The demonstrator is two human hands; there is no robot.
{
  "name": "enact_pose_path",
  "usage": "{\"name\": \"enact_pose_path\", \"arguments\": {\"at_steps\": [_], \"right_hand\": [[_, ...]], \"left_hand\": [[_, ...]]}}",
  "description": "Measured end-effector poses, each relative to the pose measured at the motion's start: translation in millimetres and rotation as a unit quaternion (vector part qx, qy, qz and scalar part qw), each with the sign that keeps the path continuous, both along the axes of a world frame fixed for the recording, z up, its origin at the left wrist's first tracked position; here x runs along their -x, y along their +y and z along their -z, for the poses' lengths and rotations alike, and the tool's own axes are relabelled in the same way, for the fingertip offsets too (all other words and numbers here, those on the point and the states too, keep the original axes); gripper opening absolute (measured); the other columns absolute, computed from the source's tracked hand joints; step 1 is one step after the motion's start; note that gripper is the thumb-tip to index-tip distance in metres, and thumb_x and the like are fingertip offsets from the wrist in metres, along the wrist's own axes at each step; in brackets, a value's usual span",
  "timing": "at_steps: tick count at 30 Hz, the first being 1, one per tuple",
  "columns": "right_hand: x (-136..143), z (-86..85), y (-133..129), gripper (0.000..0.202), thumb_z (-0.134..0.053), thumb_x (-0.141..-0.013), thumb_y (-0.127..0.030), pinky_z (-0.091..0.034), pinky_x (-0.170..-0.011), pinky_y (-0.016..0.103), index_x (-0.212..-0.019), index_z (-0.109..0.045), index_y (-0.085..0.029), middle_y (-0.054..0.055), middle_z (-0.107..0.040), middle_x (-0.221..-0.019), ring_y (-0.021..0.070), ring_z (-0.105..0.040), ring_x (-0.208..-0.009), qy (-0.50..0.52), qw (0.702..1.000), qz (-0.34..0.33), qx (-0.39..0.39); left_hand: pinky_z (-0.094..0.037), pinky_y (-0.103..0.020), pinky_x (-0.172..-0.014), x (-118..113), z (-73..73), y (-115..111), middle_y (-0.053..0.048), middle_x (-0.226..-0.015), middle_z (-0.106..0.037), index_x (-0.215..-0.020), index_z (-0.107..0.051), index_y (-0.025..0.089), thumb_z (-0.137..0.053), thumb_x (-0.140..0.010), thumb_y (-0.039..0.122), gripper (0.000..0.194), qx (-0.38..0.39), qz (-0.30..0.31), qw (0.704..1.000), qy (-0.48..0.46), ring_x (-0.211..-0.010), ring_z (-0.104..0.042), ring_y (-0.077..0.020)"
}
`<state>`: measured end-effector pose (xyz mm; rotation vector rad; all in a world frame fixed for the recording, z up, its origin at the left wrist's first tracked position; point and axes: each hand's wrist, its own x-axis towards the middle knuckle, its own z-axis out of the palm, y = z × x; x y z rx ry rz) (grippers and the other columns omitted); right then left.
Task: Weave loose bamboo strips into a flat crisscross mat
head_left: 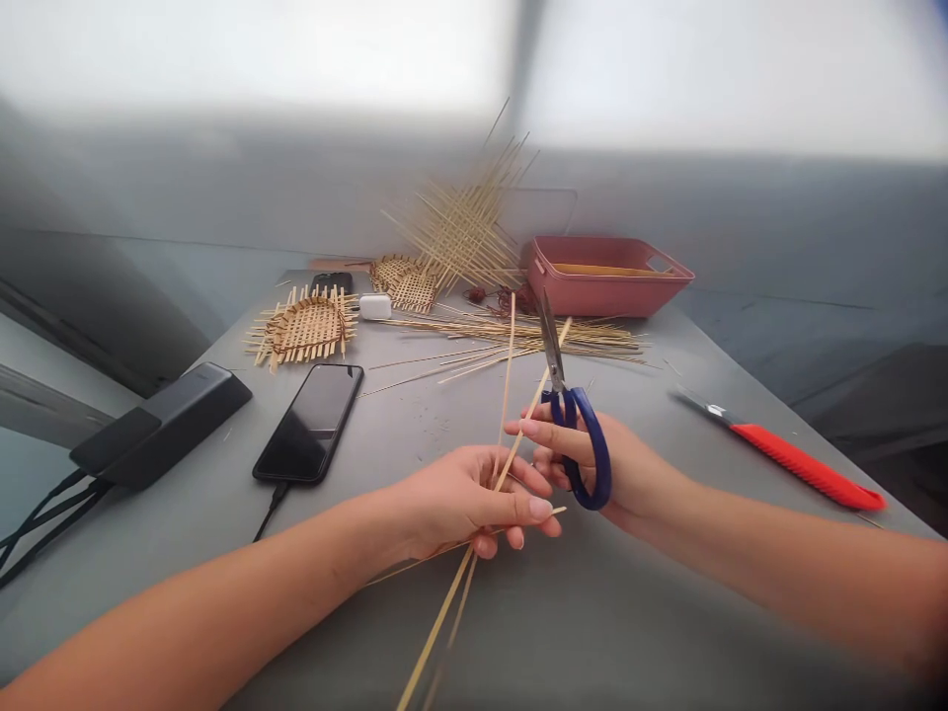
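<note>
Several thin bamboo strips [438, 629] pass through my left hand [481, 499], whose thumb and fingers pinch them where they cross. Two of the strips reach up beyond the hand, and others hang down toward the front edge. My right hand [585, 454] holds scissors with blue handles [598, 449], their blades pointing up and away from me. One strip runs close beside the scissors, touching or nearly touching the fingers of my right hand. The two hands are close together above the grey table [311, 592].
A phone [309, 423] with a cable and a black box [174, 425] lie left. Woven pieces [307, 328], a white case [375, 306], loose strips [592, 338] and a pink basket [607, 294] are at the back. A red-handled knife [807, 466] lies right.
</note>
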<state>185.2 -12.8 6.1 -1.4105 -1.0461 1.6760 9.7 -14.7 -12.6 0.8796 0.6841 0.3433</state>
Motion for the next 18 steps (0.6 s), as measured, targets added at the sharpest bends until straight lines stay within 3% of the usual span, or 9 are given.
{"name": "enact_pose_path", "arguments": {"at_steps": [4, 7, 9, 12, 15, 18], "right_hand": [[-1, 4.1, 10, 0.033, -0.08, -0.067, -0.035, -0.035, -0.045, 0.019, -0.084, -0.057, -0.018, -0.004, -0.057, -0.055, 0.0084, -0.051, -0.051, -0.006, 0.999, 0.041, -0.028], [-14, 3.8, 21, 0.031, -0.08, -0.067, -0.036, -0.036, -0.043, 0.019, -0.081, -0.058, -0.018, -0.002, -0.062, -0.067, 0.0079, -0.053, -0.053, 0.004, 0.992, 0.08, -0.094], [-24, -2.0, 29, 0.03, -0.081, -0.065, -0.034, -0.038, -0.043, 0.02, -0.078, -0.059, -0.019, 0.0, -0.064, -0.078, 0.0087, -0.056, -0.058, 0.015, 0.982, 0.122, -0.145], [-36, -20.8, 37, 0.021, -0.079, -0.067, -0.027, -0.041, -0.045, 0.021, -0.074, -0.061, -0.02, 0.0, -0.062, -0.078, 0.0099, -0.055, -0.06, 0.011, 0.959, 0.178, -0.22], [-48, -46.5, 43, 0.011, -0.071, -0.071, -0.018, -0.041, -0.046, 0.024, -0.068, -0.061, -0.022, -0.001, -0.059, -0.072, 0.0121, -0.053, -0.06, 0.003, 0.918, 0.243, -0.314], [-67, -70.6, 49, 0.016, -0.061, -0.074, -0.015, -0.037, -0.044, 0.026, -0.06, -0.059, -0.024, -0.001, -0.057, -0.067, 0.0133, -0.049, -0.056, 0.012, 0.841, 0.346, -0.416]], "left_hand": [[-0.027, -0.015, -0.04, 1, -4.1, 2, -0.004, -0.078, -0.069, -0.092, -0.056, 0.017, -0.079, -0.069, 0.033, 0.036, 0.01, -0.015, 1.0, 0.016, -0.05, -0.048, -0.0039], [-0.024, -0.014, -0.04, 1, -7.8, 3, -0.002, -0.077, -0.068, -0.094, -0.056, 0.017, -0.076, -0.072, 0.032, 0.033, 0.022, -0.038, 0.999, 0.026, -0.048, -0.043, -0.0022], [-0.024, -0.014, -0.04, 0, -8.2, 5, -0.001, -0.075, -0.067, -0.092, -0.057, 0.017, -0.076, -0.072, 0.032, 0.033, 0.028, -0.058, 0.997, 0.037, -0.048, -0.043, -0.0022], [-0.03, -0.015, -0.043, 0, -5.8, 10, -0.001, -0.076, -0.069, -0.089, -0.057, 0.017, -0.078, -0.069, 0.031, 0.032, 0.025, -0.096, 0.993, 0.057, -0.054, -0.049, -0.0045], [-0.041, -0.019, -0.052, 2, -3.4, 17, -0.004, -0.087, -0.072, -0.091, -0.059, 0.017, -0.079, -0.069, 0.029, 0.031, 0.023, -0.111, 0.992, 0.053, -0.069, -0.059, -0.0088], [-0.046, -0.022, -0.058, 3, -4.9, 23, -0.005, -0.1, -0.072, -0.095, -0.061, 0.019, -0.078, -0.071, 0.031, 0.032, 0.019, -0.123, 0.991, 0.058, -0.079, -0.062, -0.0112]]}}
